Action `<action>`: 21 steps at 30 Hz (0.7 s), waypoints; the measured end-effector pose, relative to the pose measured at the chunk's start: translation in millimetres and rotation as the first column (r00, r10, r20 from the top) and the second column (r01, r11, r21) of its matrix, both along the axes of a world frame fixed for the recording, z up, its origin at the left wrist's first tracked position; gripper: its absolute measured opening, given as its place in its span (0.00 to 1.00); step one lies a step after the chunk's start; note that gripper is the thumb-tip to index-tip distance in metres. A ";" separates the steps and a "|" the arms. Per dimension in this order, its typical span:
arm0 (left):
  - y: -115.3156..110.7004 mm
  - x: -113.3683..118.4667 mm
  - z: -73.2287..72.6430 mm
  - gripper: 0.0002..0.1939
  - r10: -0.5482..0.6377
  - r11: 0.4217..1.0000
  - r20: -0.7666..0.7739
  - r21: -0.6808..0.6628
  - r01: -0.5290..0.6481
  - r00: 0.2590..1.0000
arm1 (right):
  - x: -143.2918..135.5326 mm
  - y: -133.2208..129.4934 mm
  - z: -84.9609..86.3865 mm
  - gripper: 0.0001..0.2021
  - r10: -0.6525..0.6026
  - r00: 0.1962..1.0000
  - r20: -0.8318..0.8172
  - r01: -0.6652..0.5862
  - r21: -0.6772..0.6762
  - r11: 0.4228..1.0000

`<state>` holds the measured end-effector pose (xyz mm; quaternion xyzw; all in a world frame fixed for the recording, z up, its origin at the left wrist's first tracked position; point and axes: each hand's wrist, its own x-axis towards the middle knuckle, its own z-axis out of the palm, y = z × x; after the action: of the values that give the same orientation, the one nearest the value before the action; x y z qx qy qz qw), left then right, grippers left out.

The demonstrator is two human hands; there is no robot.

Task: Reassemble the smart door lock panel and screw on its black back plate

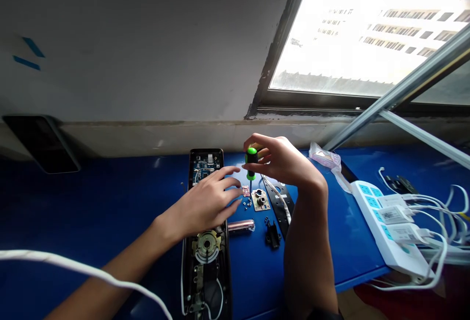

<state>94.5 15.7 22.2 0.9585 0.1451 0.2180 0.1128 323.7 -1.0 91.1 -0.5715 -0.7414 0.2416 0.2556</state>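
My right hand (275,160) grips a green and black screwdriver (251,163) by its handle, shaft pointing down. Its tip meets the area of several small screws (246,205) on the blue table. Fingers spread, my left hand (216,197) lies over the long black device housing (207,281), which is opened up. Inside the housing a blue circuit board (203,167) shows at the top and a round metal part (206,244) lower down. Beside the screws are a small red board (246,191) and a square plate with a round knob-like part (260,200).
A pinkish cylinder in clear wrap (241,227) and a black plastic part (272,234) lie right of the housing. Farther right are a black perforated strip (278,207), a plastic bag (326,157) and a white power strip (385,227) with plugged chargers. A phone (42,142) leans on the wall.
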 end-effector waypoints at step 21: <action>10.3 -16.1 10.9 0.11 0.034 0.999 0.094 -0.033 -0.031 0.995 | -1.9 -6.8 4.2 0.15 0.009 1.000 -0.027 -0.007 0.092 0.996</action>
<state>78.5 26.0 33.1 0.9427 0.1588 0.2625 0.1309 321.8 -7.8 95.2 -0.5526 -0.7505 0.2160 0.2909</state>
